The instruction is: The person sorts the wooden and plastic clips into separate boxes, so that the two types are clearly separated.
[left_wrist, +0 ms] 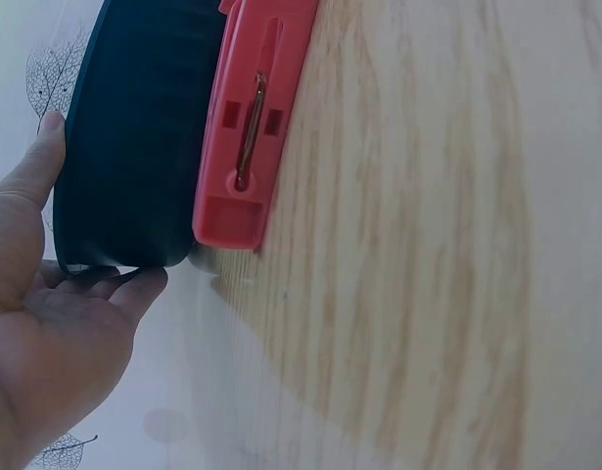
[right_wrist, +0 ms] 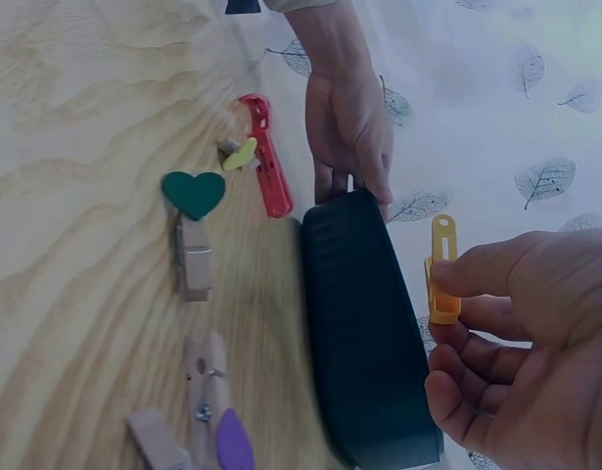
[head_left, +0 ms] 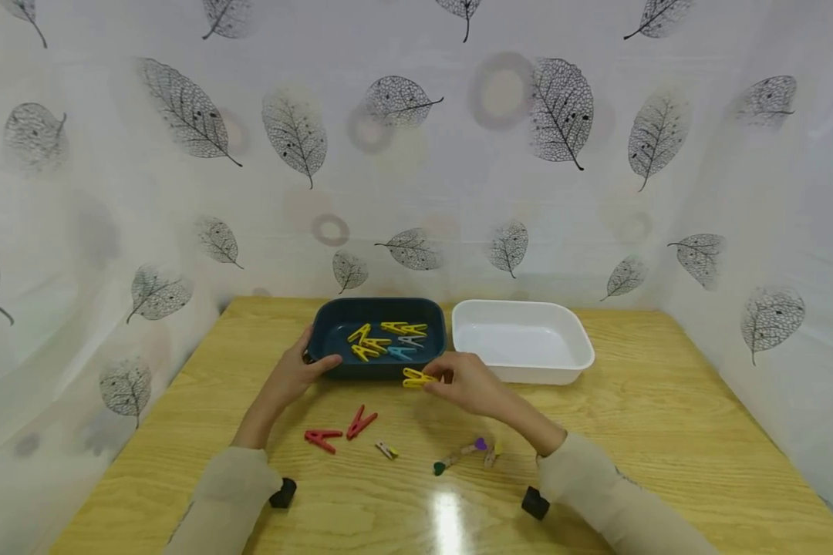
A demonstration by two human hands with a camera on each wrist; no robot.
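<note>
- In the head view, a yellow clip [head_left: 417,378] was pinched by the right hand [head_left: 463,382], near the front right corner of the dark tub [head_left: 368,371]; the tub's left end was gripped by the left hand [head_left: 297,375].
- This step was judged to be the bringing of the clip to the tub; a short move over the rim, then a loosened pinch, seemed called for.
- In the left wrist view, a red clip [left_wrist: 244,137] was seen beside the tub.
- In the right wrist view, clip-to-tub contact could not be confirmed.
</note>
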